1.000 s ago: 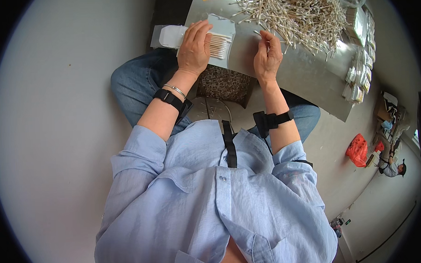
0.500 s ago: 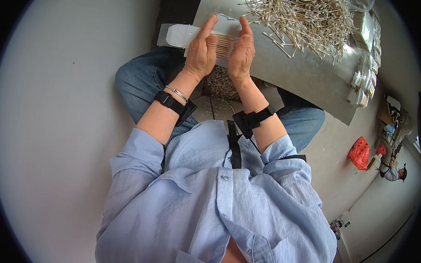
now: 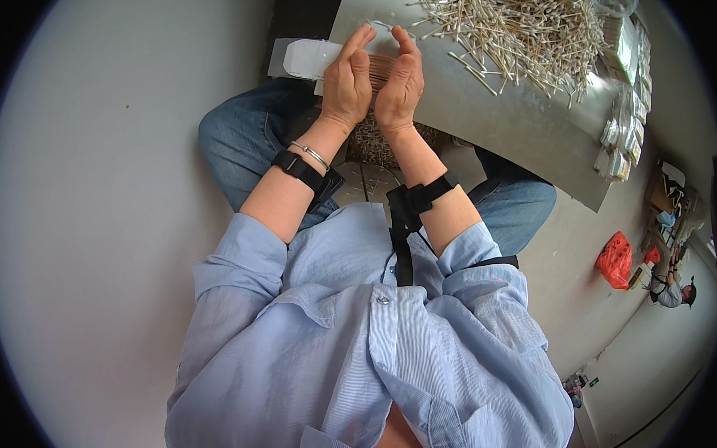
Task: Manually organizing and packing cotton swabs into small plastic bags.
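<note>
A row of cotton swabs (image 3: 381,68) lies at the near edge of the metal table, its sticks side by side between my two palms. My left hand (image 3: 349,80) stands on edge along the left side of the swabs, fingers stretched forward and together. Facing it from the other side is my right hand (image 3: 399,84), fingers slightly curved. Together they press the swabs from both sides; the swab tips are mostly hidden by the hands. A white open packet or card (image 3: 309,59) lies left of my left hand.
A large loose heap of cotton swabs (image 3: 517,29) covers the table (image 3: 465,114) on the right. Clear packs of swabs (image 3: 620,140) line its right edge. More swabs (image 3: 374,140) lie below, between my knees. A red plastic bag (image 3: 614,260) and another person (image 3: 671,292) are far right.
My right hand has moved left toward my left hand, narrowing the gap. The swabs between them are pushed into a tighter row.
</note>
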